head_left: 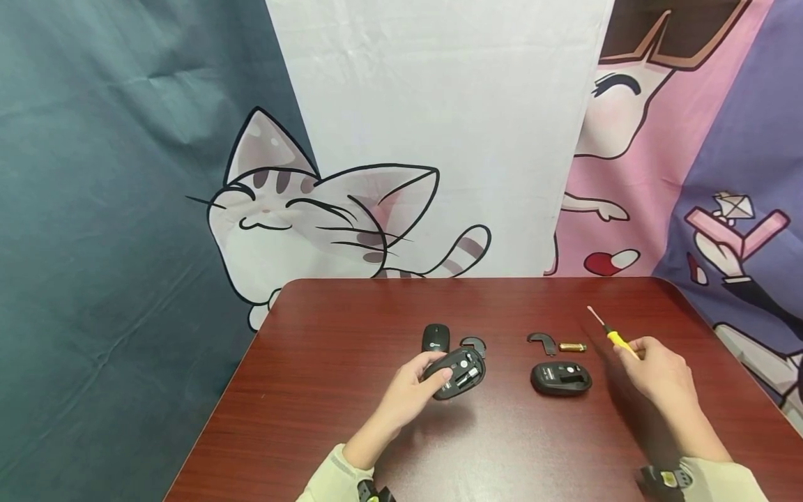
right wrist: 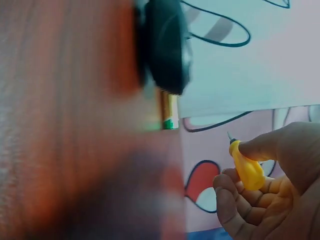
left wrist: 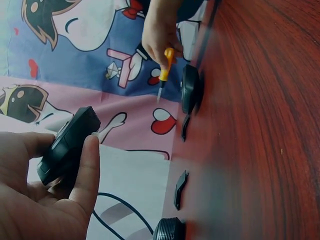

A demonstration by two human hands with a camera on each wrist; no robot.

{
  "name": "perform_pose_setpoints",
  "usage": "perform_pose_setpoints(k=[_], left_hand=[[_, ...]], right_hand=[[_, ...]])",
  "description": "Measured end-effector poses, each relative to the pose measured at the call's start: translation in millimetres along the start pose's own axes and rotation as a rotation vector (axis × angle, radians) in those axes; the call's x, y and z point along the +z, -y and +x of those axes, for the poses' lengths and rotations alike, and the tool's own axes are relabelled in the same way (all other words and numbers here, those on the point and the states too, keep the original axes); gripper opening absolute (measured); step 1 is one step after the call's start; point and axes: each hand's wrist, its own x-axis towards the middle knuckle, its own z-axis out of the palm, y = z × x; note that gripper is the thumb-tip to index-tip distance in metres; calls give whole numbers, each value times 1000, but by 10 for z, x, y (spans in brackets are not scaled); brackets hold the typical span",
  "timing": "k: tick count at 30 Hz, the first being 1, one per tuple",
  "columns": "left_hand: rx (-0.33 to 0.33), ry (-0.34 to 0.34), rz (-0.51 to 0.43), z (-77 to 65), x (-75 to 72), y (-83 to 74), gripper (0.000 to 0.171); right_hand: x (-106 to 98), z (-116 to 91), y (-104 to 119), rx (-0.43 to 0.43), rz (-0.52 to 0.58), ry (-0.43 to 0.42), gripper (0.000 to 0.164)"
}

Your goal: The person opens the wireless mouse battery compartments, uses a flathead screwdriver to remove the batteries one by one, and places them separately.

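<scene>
My left hand (head_left: 408,390) grips a black computer mouse (head_left: 463,375), raised over the table with its underside turned up. The mouse's battery compartment is uncovered, and a silvery battery shows inside. Between thumb and fingers, my right hand (head_left: 663,373) pinches a screwdriver (head_left: 617,341) by its yellow handle, the thin metal shaft pointing forward and left. In the right wrist view the screwdriver's handle (right wrist: 249,170) lies across the fingers. A second mouse (head_left: 560,378) rests underside up left of my right hand, its compartment uncovered.
Behind the second mouse lie a dark curved battery cover (head_left: 544,342) and a gold-coloured battery (head_left: 572,347). Another dark cover (head_left: 474,344) and a third black mouse (head_left: 436,337) sit just beyond my left hand. The reddish-brown table (head_left: 301,390) ends at a cartoon-printed cloth backdrop (head_left: 439,104).
</scene>
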Motion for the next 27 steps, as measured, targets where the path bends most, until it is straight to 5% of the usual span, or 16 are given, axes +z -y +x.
perform_pose_setpoints(k=[13,22,27], left_hand=[[3,-23,84,15,3,-42,36],[1,24,-5,25,9,-59,40],[3,15,-3,41,15,-65,39]], right_hand=[[-310,-153,226,6,63,-102,51],[-419,-268,331,-24,164,-159,48],[-515,-345,388,12,315,-135,46]])
